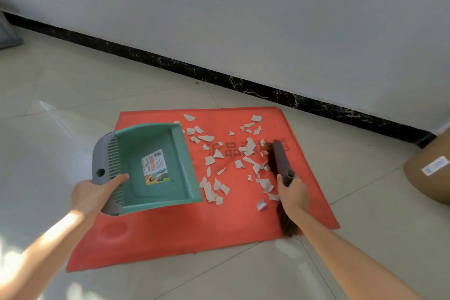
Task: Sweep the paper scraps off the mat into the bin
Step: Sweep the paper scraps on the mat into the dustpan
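A red mat (pixel 190 234) lies on the tiled floor. Several torn paper scraps (pixel 229 161) are scattered over its middle and far part. My left hand (pixel 95 196) grips the grey back edge of a green dustpan (pixel 155 168), which rests on the mat's left side with its open lip facing the scraps. My right hand (pixel 293 193) is closed on a grey hand brush (pixel 282 159) with dark bristles, set down on the mat at the right edge of the scraps. No bin is in view.
A white wall with a black marbled skirting (pixel 219 75) runs behind the mat. A brown cardboard box (pixel 431 170) with a white label stands on the floor at the right. A grey object (pixel 7 34) sits at the far left edge.
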{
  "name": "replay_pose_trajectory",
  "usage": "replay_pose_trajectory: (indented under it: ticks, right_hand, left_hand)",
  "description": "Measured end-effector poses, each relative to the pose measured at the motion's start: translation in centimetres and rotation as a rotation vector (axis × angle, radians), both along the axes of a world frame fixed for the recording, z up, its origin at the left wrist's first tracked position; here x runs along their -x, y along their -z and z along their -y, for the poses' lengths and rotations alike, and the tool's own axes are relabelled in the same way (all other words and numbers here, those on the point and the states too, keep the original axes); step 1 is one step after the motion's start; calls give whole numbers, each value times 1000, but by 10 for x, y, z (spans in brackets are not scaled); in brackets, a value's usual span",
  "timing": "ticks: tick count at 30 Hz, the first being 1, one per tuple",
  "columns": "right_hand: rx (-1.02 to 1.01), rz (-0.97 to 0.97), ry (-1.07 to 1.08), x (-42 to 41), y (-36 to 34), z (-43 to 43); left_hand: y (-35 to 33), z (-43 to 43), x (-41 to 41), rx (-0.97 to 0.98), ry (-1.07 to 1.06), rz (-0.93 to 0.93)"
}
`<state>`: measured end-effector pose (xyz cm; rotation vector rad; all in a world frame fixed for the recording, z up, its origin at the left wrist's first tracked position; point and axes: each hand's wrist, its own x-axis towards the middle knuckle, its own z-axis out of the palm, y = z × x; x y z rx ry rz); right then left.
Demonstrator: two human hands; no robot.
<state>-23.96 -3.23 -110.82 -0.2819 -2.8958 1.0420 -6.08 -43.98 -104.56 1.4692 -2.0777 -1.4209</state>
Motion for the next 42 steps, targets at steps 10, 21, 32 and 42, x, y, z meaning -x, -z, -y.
replay_pose_trajectory:
  ticks: [10,21,32,42]
  right_hand:
    - [-164,-157,40,38,-10,-25]
    - [-147,-85,-272,4,38,40]
    - [-236,-220,-151,118,-11,-8]
    - [-244,-118,-152,204,18,28]
  left_hand:
    - [-29,28,18,54,81,-34]
    - [5,19,5,-51,-123,-126]
    - [39,23,-18,-102,-94,-47]
    - [58,24,-13,-130,-200,80]
